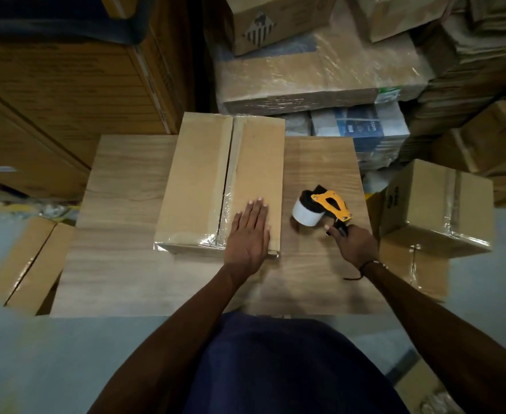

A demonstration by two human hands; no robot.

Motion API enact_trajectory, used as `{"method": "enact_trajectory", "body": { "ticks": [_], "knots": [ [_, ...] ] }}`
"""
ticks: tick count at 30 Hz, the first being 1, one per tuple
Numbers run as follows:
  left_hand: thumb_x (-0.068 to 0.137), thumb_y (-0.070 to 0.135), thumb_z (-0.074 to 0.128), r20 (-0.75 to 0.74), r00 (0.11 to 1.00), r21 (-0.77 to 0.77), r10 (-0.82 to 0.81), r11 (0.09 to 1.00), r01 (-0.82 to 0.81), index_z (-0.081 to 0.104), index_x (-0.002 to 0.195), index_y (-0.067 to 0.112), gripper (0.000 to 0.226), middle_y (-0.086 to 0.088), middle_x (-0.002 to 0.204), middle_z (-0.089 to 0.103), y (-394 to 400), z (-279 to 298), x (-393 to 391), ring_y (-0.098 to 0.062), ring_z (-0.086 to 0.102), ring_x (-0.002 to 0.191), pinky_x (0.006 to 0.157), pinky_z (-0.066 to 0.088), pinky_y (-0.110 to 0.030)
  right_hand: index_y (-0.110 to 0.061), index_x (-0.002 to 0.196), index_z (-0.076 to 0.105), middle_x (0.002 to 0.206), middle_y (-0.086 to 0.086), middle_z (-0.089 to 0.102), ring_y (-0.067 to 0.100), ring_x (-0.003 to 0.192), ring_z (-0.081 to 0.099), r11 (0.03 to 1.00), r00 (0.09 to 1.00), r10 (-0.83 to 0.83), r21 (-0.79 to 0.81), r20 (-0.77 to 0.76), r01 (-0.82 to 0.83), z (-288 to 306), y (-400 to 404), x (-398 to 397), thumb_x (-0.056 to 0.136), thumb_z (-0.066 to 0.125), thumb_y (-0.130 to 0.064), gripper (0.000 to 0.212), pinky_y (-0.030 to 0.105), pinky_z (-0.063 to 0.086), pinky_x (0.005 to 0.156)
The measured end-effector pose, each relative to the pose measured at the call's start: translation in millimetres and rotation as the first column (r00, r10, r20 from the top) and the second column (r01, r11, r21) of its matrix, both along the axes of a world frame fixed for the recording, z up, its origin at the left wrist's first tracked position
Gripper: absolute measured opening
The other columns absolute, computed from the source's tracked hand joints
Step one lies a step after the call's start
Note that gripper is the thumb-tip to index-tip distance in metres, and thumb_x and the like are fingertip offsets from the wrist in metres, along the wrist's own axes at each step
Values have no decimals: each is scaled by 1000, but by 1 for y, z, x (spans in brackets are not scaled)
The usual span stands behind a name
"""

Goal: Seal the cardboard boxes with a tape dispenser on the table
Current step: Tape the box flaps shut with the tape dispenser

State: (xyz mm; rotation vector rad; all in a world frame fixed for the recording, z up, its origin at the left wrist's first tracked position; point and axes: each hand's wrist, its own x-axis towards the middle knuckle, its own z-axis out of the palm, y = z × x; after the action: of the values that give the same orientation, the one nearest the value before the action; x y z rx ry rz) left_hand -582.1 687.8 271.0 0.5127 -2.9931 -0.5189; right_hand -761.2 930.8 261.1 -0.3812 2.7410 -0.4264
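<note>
Your left hand [250, 231] lies flat and relaxed on the cardboard box [215, 186] at mid-counter [120, 180], while your right hand [354, 245] grips the handle of the tape dispenser [320, 209] just beside it. The box looks stiff but light, so press a flap; the film looks slick.

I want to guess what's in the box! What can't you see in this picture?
Head view only:
- Inside the cardboard box: flaps closed.
- Tape dispenser handle: right hand grips round it.
- Box top under the left hand: hand covers it.
- Print on far boxes: blurred.
</note>
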Motion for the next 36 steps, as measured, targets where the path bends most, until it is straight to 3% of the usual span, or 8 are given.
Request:
{"method": "enact_trajectory", "body": {
  "ticks": [8,11,15,19,24,27,30,36],
  "knots": [
    [112,37,20,16,1000,3,-10,1000,10,15,166,16,58,-3,175,6,-2,1,-1,-20,2,161,130,14,-46,2,106,57,105,28,64,47,100,61,996,981,-61,-57,182,73,-37,7,22,94,74,-24,34,36,34,70],
    [111,35,23,11,1000,-21,-3,1000,3,18,166,14,58,-5,174,11,-2,2,-2,-22,7,161,128,19,-47,11,114,57,110,32,59,49,107,55,992,982,-97,-59,162,108,-27,9,34,82,72,-17,46,43,41,83],
    [111,36,21,21,1000,-27,-6,1000,7,17,166,14,59,-5,174,10,-2,2,-1,-22,7,161,127,19,-47,6,123,57,117,25,59,43,111,53,943,984,-173,-284,34,176,5,-15,63,80,49,-20,50,41,42,90],
    [111,36,22,15,1000,-4,-5,1000,5,20,165,15,58,-5,174,13,-3,6,0,-22,9,161,127,20,-47,-2,136,57,136,14,62,28,121,61,828,991,-120,-544,66,137,33,-66,99,98,54,-2,39,37,47,104],
    [113,36,23,4,999,107,-51,993,51,18,165,15,56,-3,174,9,-9,6,2,-20,4,161,129,15,-44,-11,154,44,150,1,52,18,139,49,708,870,-162,-559,466,432,49,-132,140,110,47,-26,47,33,38,115],
    [114,33,29,3,995,174,-95,980,93,19,165,14,56,-2,175,6,-17,3,3,-19,0,161,130,11,-42,-19,155,40,138,-3,56,16,126,54,613,801,-246,-553,545,564,44,-158,153,111,39,-36,47,25,38,103],
    [113,32,29,-1,992,186,-127,974,125,19,165,13,56,-3,175,5,-23,2,4,-21,0,161,130,10,-42,-19,158,39,157,2,46,21,143,44,448,687,-346,-531,638,719,27,-169,149,112,32,-43,52,33,31,119],
    [113,34,29,-10,973,216,-231,950,228,17,165,11,58,-5,175,3,-37,4,9,-22,-1,161,130,10,-43,-30,158,40,160,-5,44,16,148,37,289,576,-202,-514,792,808,4,-157,130,98,23,-79,79,45,19,127]
  ]
}}
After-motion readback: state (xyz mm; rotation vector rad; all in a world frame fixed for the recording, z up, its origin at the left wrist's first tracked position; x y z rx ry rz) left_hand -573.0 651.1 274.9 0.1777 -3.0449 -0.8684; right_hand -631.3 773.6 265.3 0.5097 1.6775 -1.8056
